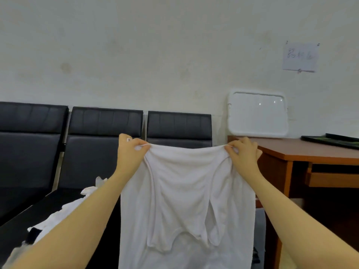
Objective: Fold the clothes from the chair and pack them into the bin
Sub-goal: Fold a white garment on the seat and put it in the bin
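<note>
A pale wall (155, 45) fills the far half of the view. Along its foot runs a row of black padded chairs (104, 133), stretching from the far left to the middle. On the right stands a brown wooden tabletop (310, 150), with a white plastic lid (256, 115) leaning upright against the wall at its far edge and a dark flat item (334, 140) lying at the far right. A sheet of paper (300, 57) with handwriting is pinned to the wall above.

In the near middle a white shirt (184, 200) hangs spread out in the air, in front of the chairs, held up by its top edge. The left hand (130, 150) pinches the shirt's upper left corner with curled fingers; the right hand (242, 152) pinches the upper right corner likewise. A heap of white clothes (64, 212) lies on the chair seat at the near left, partly hidden by the left forearm.
</note>
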### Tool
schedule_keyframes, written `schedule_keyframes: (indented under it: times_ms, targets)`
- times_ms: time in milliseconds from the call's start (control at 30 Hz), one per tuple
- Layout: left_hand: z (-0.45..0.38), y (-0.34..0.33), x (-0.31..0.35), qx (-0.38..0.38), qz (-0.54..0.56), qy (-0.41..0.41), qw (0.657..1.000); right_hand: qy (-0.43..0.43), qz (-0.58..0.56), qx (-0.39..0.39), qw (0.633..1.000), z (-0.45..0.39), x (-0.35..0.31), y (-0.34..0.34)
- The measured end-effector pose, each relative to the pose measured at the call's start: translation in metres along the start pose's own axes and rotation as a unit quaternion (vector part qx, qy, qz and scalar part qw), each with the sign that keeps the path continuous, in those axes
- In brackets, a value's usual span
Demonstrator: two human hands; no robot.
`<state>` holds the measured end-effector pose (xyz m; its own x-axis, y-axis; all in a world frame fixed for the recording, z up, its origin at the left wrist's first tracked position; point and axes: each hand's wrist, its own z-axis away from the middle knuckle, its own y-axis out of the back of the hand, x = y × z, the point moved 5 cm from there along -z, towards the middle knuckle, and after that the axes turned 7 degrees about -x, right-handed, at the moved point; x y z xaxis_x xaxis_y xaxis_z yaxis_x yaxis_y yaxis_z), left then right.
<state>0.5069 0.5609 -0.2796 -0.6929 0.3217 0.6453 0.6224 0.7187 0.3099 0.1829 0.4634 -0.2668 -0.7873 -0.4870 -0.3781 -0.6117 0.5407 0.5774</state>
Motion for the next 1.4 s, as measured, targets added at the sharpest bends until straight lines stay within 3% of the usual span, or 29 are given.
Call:
schedule_keyframes:
  times_ms: [267,500,767,900,1033,1133,1400]
  targets:
    - [0.066,-0.070,-0.120,-0.066,-0.015,0.110,0.992,-0.052,0.093,-0.182,0.977,0.067,0.053,-0.124]
    - [0.086,-0.120,-0.214,-0.128,-0.034,0.195,0.972,-0.093,0.082,-0.302,0.945,0.090,0.104,-0.219]
    - [0.079,-0.172,-0.284,-0.184,-0.036,0.273,0.944,-0.102,0.106,-0.353,0.924,0.090,0.131,-0.310]
    - [0.076,-0.192,-0.313,-0.214,-0.159,0.331,0.905,-0.088,0.095,-0.371,0.920,0.093,0.143,-0.345]
    - [0.086,-0.208,-0.334,-0.259,-0.243,0.261,0.898,-0.059,0.107,-0.392,0.912,0.098,0.150,-0.372]
    - [0.086,-0.215,-0.337,-0.288,-0.205,0.239,0.904,-0.035,0.112,-0.379,0.918,0.099,0.150,-0.374]
    - [0.090,-0.210,-0.331,-0.319,-0.192,0.289,0.882,-0.126,0.037,-0.414,0.901,0.111,0.156,-0.376]
